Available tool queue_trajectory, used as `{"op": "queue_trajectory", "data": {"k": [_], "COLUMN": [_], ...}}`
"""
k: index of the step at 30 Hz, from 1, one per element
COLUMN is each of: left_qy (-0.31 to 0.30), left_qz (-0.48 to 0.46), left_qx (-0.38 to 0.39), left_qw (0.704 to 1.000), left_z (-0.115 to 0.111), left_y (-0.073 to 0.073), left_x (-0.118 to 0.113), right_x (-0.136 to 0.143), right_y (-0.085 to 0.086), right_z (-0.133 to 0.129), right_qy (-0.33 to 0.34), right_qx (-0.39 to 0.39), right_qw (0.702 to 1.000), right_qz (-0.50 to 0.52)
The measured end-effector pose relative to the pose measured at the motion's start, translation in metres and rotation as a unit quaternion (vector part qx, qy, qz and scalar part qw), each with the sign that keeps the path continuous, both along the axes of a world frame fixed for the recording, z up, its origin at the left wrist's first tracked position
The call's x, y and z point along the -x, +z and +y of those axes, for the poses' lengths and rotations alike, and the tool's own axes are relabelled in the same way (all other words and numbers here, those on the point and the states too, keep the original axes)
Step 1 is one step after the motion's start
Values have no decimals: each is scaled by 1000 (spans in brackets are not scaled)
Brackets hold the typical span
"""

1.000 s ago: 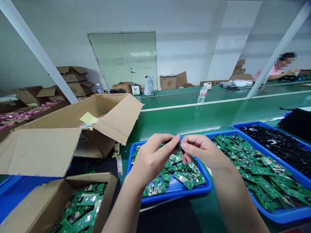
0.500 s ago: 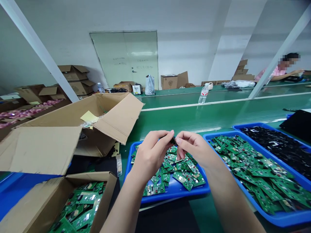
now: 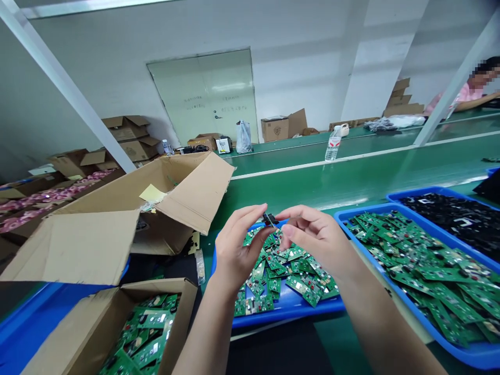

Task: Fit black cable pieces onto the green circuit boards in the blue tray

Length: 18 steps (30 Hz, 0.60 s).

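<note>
Between the thumb and fingers of my left hand (image 3: 234,250) is a small circuit board (image 3: 271,221), seen almost edge-on, with a black part on it. My right hand (image 3: 318,237) closes on the board's right side, its index finger at the black part and its thumb just below. Whether the right fingers grip the board or only the black part is hard to see. Under both hands lies a blue tray (image 3: 281,315) with loose green circuit boards (image 3: 304,289).
At right, a blue tray (image 3: 410,307) is heaped with boards; behind it another tray (image 3: 394,197) holds black parts (image 3: 449,219). Cardboard boxes (image 3: 187,286) stand at left, the nearer holding boards. A bottle (image 3: 333,143) stands beyond. A person (image 3: 469,96) sits far right.
The board has turned between my hands, so its edge and black part show more. My left fingers have spread wider around it. The view has shifted slightly left.
</note>
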<state>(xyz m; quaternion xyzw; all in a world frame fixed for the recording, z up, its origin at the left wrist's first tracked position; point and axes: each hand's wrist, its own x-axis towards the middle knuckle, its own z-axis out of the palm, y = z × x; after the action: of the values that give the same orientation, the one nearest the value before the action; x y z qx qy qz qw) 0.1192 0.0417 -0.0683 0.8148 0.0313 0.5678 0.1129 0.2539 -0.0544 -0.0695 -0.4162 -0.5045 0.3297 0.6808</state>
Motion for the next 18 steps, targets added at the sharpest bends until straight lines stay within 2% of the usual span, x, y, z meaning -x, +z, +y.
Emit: {"op": "queue_trajectory", "data": {"k": [4, 8, 13, 15, 18], "left_qy": [-21, -36, -1, 12, 27], "left_qz": [13, 13, 10, 7, 3], "left_qx": [4, 26, -22, -39, -58], "left_qw": [1000, 999, 1000, 999, 998], "left_z": [0, 1, -1, -3, -4], "left_y": [0, 0, 4, 4, 4], "left_x": [-2, -2, -1, -1, -2], "right_x": [3, 4, 5, 5, 3], "right_y": [-1, -2, 1, 3, 6], "right_z": [0, -2, -7, -9, -8], "right_qy": [-47, -53, -56, -37, 29], "right_qx": [-31, -29, -28, -21, -4], "right_qw": [998, 998, 997, 999, 1000], "right_qz": [-11, -31, -34, -24, 11]}}
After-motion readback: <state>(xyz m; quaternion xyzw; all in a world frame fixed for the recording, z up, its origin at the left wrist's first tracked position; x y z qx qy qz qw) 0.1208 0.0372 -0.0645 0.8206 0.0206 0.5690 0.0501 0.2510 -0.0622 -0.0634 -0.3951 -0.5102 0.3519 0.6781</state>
